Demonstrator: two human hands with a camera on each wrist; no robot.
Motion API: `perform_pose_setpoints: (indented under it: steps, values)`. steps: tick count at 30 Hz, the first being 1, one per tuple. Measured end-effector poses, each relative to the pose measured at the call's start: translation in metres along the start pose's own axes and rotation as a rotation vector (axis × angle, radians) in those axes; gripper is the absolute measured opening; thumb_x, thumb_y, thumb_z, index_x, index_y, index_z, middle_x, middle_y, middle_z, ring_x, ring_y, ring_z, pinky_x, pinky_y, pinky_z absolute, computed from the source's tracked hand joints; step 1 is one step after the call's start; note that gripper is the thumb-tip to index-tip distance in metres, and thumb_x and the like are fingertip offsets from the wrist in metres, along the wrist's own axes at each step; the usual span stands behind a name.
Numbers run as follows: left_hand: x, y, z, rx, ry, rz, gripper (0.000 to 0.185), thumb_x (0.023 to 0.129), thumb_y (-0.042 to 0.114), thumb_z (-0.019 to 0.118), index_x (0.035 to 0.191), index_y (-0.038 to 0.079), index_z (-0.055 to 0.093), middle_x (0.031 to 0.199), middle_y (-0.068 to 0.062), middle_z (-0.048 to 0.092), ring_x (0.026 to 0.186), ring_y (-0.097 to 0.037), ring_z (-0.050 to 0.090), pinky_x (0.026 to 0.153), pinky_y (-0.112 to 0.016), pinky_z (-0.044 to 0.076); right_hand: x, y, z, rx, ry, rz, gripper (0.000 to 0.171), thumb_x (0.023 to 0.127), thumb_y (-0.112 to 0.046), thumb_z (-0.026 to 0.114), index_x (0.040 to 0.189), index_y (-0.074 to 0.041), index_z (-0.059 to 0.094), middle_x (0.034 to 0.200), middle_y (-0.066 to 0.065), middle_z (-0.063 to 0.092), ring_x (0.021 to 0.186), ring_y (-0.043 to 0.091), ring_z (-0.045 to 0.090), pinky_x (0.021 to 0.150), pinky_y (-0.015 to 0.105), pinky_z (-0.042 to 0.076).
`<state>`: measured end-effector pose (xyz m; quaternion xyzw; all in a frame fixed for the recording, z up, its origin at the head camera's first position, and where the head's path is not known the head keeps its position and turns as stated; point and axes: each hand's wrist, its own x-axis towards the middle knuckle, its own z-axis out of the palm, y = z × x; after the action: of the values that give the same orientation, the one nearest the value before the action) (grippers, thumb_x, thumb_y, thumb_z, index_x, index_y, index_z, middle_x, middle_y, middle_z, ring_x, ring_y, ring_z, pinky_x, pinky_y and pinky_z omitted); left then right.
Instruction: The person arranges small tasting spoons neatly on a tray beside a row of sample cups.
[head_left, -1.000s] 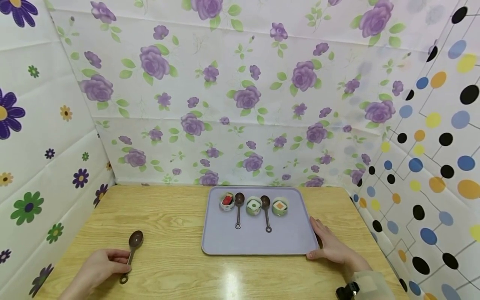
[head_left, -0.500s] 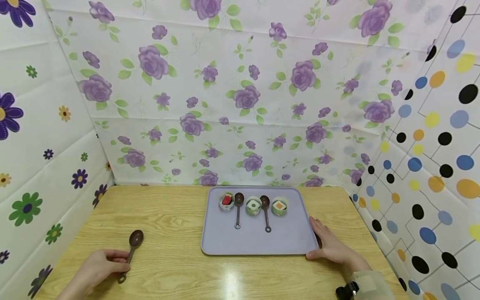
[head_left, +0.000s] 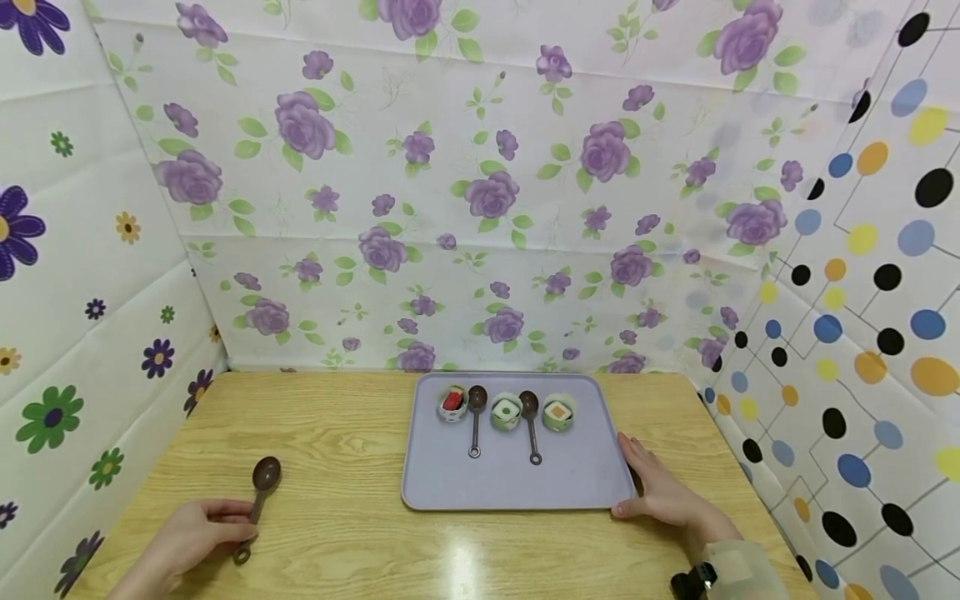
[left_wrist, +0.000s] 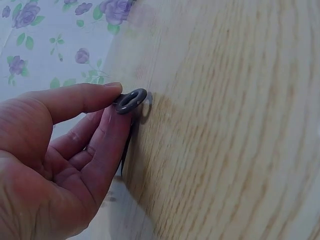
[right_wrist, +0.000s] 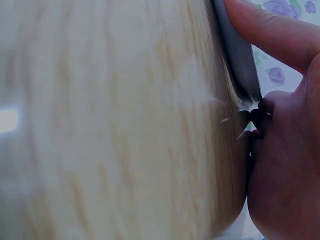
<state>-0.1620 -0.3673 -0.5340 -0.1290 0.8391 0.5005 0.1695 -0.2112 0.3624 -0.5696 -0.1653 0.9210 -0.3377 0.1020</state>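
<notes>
My left hand pinches a dark brown spoon by its handle above the table's left side, its bowl pointing away from me. In the left wrist view, the ring at the handle's end pokes out past the thumb and fingers. At the right, my right hand rests against the lilac tray, thumb at the front corner and fingers spread along the side. On the tray stand three small cups: one with a red piece, a green one, another green one. Two brown spoons lie between them.
The wooden table runs under both hands and the tray. Behind it hangs a cloth with purple roses. A flower-patterned cloth stands at the left and a dotted one at the right.
The spoon in my left hand has shifted slightly left and a little away from me. My right hand, the tray and the things on it hold their places.
</notes>
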Motion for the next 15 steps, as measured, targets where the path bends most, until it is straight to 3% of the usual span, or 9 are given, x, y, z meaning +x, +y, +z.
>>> perform_pose_setpoints:
  steps: [15]
  values:
    - [0.0014,0.0059,0.0035,-0.152,-0.016,0.002,0.06,0.097,0.014,0.081,0.141,-0.02,0.055,0.117,-0.013,0.075,0.097,-0.018,0.075,0.084,-0.038,0.065,-0.001,0.0028,0.0013,-0.014,0.012,-0.021,0.128,0.082,-0.043,0.091,0.168,0.007,0.01,0.173,0.032,0.012,0.158,0.057,0.002,0.122,0.077,0.003]
